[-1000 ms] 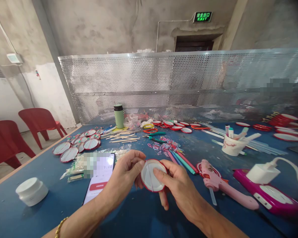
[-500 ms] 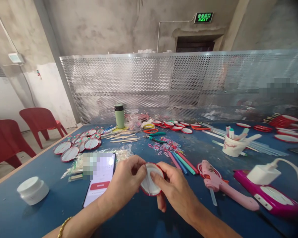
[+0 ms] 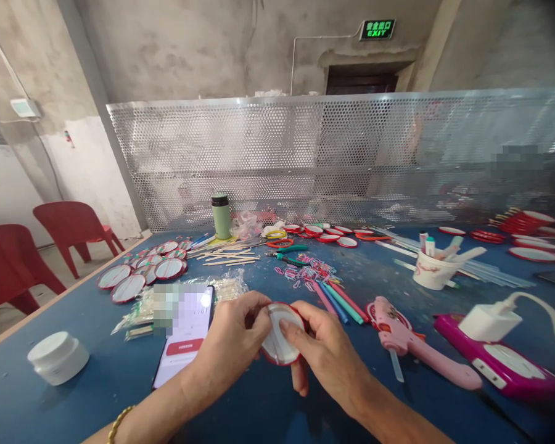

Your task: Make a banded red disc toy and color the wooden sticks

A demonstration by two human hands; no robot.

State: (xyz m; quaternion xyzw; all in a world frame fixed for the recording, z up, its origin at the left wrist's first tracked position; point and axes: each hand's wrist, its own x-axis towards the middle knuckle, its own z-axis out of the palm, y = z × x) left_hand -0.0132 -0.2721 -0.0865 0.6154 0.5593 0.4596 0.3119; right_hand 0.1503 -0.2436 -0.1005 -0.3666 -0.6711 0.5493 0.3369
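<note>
Between my two hands is a round white disc with a red rim (image 3: pixel 277 346), held up just above the blue table and tilted towards me. A thin line runs across its pale face. My left hand (image 3: pixel 241 327) pinches its left edge between thumb and fingers; whether something small is also in that pinch, I cannot tell. My right hand (image 3: pixel 321 342) grips the right side, thumb flat on the face and fingers behind. Behind my left forearm lies a lit phone (image 3: pixel 187 333), partly covered by the wrist.
A pink glue gun (image 3: pixel 416 351) and a magenta power strip (image 3: pixel 494 357) lie on the right, near a cup of pens (image 3: pixel 432 271). A white jar (image 3: pixel 59 357) stands left. Similar discs (image 3: pixel 169 269), coloured glue sticks (image 3: pixel 346 302) and pliers (image 3: pixel 289 259) are farther back.
My hands keep nearly the same hold on the disc. The whole view has shifted very slightly; nothing was picked up or let go.
</note>
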